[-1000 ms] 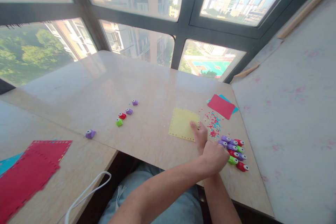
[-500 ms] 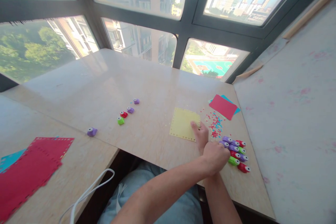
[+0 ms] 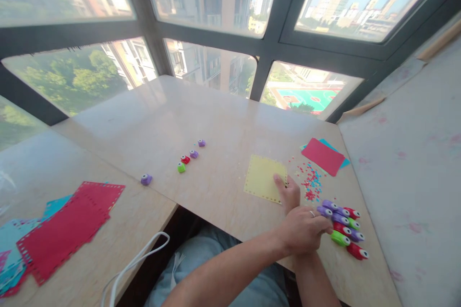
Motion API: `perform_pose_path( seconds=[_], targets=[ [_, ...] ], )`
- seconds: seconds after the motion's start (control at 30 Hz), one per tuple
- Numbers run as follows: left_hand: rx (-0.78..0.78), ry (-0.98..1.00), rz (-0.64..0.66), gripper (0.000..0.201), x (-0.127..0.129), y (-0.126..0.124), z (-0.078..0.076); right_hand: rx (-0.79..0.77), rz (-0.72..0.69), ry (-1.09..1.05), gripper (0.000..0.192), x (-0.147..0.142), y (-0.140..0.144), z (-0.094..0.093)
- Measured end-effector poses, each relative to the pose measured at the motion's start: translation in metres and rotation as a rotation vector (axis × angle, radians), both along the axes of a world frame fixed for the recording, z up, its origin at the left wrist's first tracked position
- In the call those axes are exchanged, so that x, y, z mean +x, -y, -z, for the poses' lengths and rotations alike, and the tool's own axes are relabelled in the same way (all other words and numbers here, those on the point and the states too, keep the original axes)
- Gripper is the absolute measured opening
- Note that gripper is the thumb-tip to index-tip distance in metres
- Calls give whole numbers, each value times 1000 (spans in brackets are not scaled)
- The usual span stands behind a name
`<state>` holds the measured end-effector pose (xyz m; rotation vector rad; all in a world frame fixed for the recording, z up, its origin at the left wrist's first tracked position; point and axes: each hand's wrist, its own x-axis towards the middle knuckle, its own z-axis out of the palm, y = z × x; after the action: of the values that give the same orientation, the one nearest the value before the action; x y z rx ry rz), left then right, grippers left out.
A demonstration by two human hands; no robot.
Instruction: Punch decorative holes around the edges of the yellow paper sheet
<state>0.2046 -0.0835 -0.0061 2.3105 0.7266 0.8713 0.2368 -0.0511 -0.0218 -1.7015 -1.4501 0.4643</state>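
My right hand (image 3: 291, 195) grips the right edge of a yellow sheet of paper (image 3: 262, 177), thumb on top. Small holes run along the sheet's borders. Crossing over the right wrist, my left hand (image 3: 303, 230), with a ring on one finger, has its fingers curled at the near left side of a cluster of small craft punches. The fingertips are by a red punch (image 3: 341, 229) and a green punch (image 3: 339, 238); anything inside them is hidden. Purple punches (image 3: 340, 219) and other red and green ones lie close together there.
Red and blue confetti (image 3: 311, 183) lies beside the paper. Behind it is a stack of red and blue cards (image 3: 322, 156). Several punches (image 3: 185, 159) form a loose row mid-table. Punched red sheets (image 3: 68, 230) and a white cable (image 3: 144, 254) are at left.
The whole view has shifted, so the table contents appear further right and lower. My left hand's fingers stay by the punches, and my right hand keeps hold of the yellow paper.
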Motion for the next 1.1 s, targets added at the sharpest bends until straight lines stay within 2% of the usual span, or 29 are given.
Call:
perform_pose_path(
  seconds=[0.1, 0.2, 0.33, 0.43, 0.5, 0.57, 0.63, 0.67, 0.73, 0.83, 0.97, 1.1],
  targets=[
    [-75, 91, -44, 18, -12, 5, 6, -49, -56, -77, 55, 8, -25, 6],
    [-148, 227, -170, 17, -34, 9, 8, -95, -61, -159, 55, 13, -32, 12],
    [-260, 378, -479, 19, -85, 5, -1, -98, -65, -207, 55, 14, -28, 15],
    [-347, 422, -727, 31, -140, -10, -8, -96, -59, -197, 56, 14, -28, 16],
    [-380, 457, -936, 36, -180, -23, -10, -103, -52, -194, 57, 14, -30, 16],
    [-323, 425, -1140, 33, -218, -36, -9, -105, -53, -197, 57, 13, -31, 16],
    [-179, 256, -1297, 18, -250, -46, -6, -107, -58, -203, 57, 13, -31, 17],
    [-111, 161, -1337, 18, -262, -49, -4, -109, -63, -206, 56, 14, -31, 17],
    [-57, 5, -1365, 29, -278, -54, 0, -113, -67, -208, 56, 14, -30, 18],
    [-113, -114, -1351, 40, -288, -59, 7, -114, -66, -202, 55, 15, -30, 20],
    [-183, -129, -1277, 41, -288, -63, 15, -84, -50, -169, 55, 15, -30, 19],
    [-191, -44, -1155, 41, -282, -64, 20, -56, -66, -172, 53, 13, -30, 16]
  ],
)
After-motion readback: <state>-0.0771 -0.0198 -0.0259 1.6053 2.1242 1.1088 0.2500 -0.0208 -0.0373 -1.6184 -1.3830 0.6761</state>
